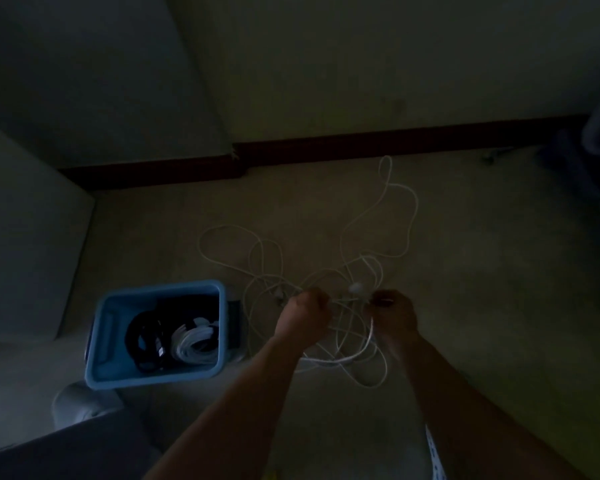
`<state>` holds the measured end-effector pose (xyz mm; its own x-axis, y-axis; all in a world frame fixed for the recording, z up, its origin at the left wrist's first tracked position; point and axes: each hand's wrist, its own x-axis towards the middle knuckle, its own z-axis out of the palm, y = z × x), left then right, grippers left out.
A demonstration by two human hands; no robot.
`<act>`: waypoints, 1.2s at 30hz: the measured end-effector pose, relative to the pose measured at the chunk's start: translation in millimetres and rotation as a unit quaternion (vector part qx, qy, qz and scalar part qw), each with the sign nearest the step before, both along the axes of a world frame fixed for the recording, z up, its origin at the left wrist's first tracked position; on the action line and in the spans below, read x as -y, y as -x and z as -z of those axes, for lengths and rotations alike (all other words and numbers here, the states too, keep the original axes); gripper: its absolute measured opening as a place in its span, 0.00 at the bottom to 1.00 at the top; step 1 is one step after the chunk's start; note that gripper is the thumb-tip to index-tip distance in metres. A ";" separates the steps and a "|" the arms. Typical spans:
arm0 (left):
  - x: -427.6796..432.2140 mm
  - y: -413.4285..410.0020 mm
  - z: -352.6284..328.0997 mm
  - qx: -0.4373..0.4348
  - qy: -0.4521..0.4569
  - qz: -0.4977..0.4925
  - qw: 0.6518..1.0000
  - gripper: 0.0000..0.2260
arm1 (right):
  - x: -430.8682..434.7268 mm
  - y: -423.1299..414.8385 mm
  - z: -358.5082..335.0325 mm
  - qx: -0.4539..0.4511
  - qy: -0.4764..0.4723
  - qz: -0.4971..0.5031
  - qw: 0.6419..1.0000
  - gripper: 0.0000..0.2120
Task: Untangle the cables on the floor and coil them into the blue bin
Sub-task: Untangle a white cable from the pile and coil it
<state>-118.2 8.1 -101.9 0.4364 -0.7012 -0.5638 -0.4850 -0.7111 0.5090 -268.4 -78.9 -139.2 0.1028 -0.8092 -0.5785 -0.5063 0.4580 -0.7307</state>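
A tangle of thin white cable [326,361] lies on the pale floor [482,289] in dim light. Its loose loops cross one another and spread from just right of the blue bin [153,377] to the far dark skirting board [361,140], with one long loop reaching farthest on the right. The near part of the tangle is lifted between the two hands. The left hand [305,315] is closed in a fist, its fingers curled round several strands. The right hand [394,313], just to its right, also has its fingers curled, pinching a strand that drops from it and curves back left under the forearms. A small white plug [355,288] sits between the two hands, on their far side.

The bin is a rectangular plastic tub standing on the floor to the left of the tangle, close to it. Inside it lie a coiled black cable [146,341] on the left and a coiled white cable [194,342] on the right, side by side.

No brand, label or writing can be read in this light.
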 end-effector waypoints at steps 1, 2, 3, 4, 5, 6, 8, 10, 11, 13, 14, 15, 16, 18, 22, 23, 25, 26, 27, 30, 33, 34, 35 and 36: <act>-0.8 -1.3 -6.1 0.012 0.015 0.007 1.000 0.16 | -1.2 -3.6 -8.7 0.068 -0.028 0.020 0.997 0.08; -1.2 -2.2 -15.8 0.031 0.037 0.029 0.998 0.22 | -2.0 -6.5 -21.8 0.125 -0.056 0.026 0.990 0.08; -1.4 -2.4 -25.0 0.058 0.056 0.062 0.995 0.28 | -3.9 -9.2 -32.2 0.167 -0.079 0.017 0.983 0.07; -1.1 -2.6 -41.7 0.096 0.074 0.098 0.988 0.30 | -5.2 -12.0 -48.1 0.188 -0.084 -0.007 0.979 0.07; -0.2 -2.3 -54.0 0.139 0.088 0.137 0.977 0.30 | -6.8 -14.9 -60.0 0.203 -0.084 -0.032 0.975 0.08; 1.2 -2.2 -69.3 0.180 0.096 0.172 0.964 0.27 | -7.4 -18.6 -78.5 0.213 -0.075 -0.061 0.972 0.08; 0.3 -1.0 -96.2 0.230 0.089 0.215 0.945 0.21 | -7.8 -26.1 -113.2 0.209 -0.039 -0.109 0.971 0.07; -1.1 0.0 -123.9 0.206 0.084 0.201 0.954 0.17 | -5.6 -34.4 -146.3 0.163 0.029 -0.149 0.975 0.07; -1.7 0.0 -138.1 0.176 0.090 0.178 0.964 0.15 | -3.4 -38.4 -159.4 0.135 0.075 -0.166 0.974 0.09; -6.1 -4.0 -176.3 0.131 0.113 0.122 0.977 0.14 | -3.8 -45.0 -195.0 0.087 0.164 -0.202 0.962 0.14; -6.8 -7.8 -192.1 0.124 0.125 0.103 0.979 0.14 | -3.4 -47.8 -209.4 0.064 0.197 -0.220 0.953 0.16; -9.6 -12.9 -210.7 0.132 0.138 0.090 0.978 0.14 | -5.3 -50.5 -227.7 0.042 0.221 -0.240 0.944 0.18; -12.4 -18.0 -227.5 0.140 0.152 0.079 0.975 0.13 | -6.6 -52.4 -244.5 0.025 0.232 -0.262 0.937 0.20; -19.6 -28.6 -259.3 0.134 0.177 0.043 0.974 0.14 | -8.0 -53.4 -272.2 0.045 0.221 -0.288 0.931 0.20; -37.5 -55.2 -311.1 0.114 0.217 -0.032 0.969 0.16 | -6.6 -42.7 -316.6 0.171 0.145 -0.290 0.931 0.15; -42.1 -60.8 -319.9 0.101 0.230 -0.047 0.967 0.17 | -8.1 -39.7 -328.0 0.173 0.151 -0.291 0.929 0.14; -50.3 -65.0 -331.8 0.035 0.265 -0.096 0.959 0.20 | -11.8 -36.8 -350.3 0.164 0.175 -0.293 0.926 0.12; -55.9 -63.9 -338.8 0.005 0.280 -0.106 0.954 0.20 | -14.9 -37.4 -364.1 0.159 0.197 -0.297 0.921 0.12; -59.4 -61.9 -342.9 -0.034 0.299 -0.108 0.947 0.20 | -17.7 -38.9 -375.8 0.161 0.216 -0.303 0.914 0.11; -70.1 -54.6 -359.7 -0.162 0.364 -0.147 0.905 0.22 | -28.0 -47.2 -407.6 0.189 0.250 -0.332 0.890 0.09; -77.4 -43.7 -372.7 -0.257 0.377 -0.209 0.865 0.23 | -35.3 -54.3 -419.6 0.181 0.301 -0.345 0.871 0.08; -80.8 -38.9 -376.5 -0.296 0.368 -0.221 0.853 0.23 | -36.5 -54.9 -419.6 0.176 0.310 -0.346 0.868 0.08; -83.7 -35.8 -378.6 -0.325 0.355 -0.223 0.848 0.23 | -37.6 -55.0 -418.5 0.178 0.310 -0.349 0.866 0.08; -87.0 -33.7 -380.3 -0.342 0.340 -0.212 0.850 0.23 | -39.1 -55.4 -415.9 0.185 0.304 -0.351 0.866 0.08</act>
<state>-84.5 95.1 278.4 0.4646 -0.8279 -0.3143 0.3164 -0.1763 0.9321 -213.0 -39.8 276.7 0.7803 -0.6157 0.1095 -0.1842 -0.3936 -0.9006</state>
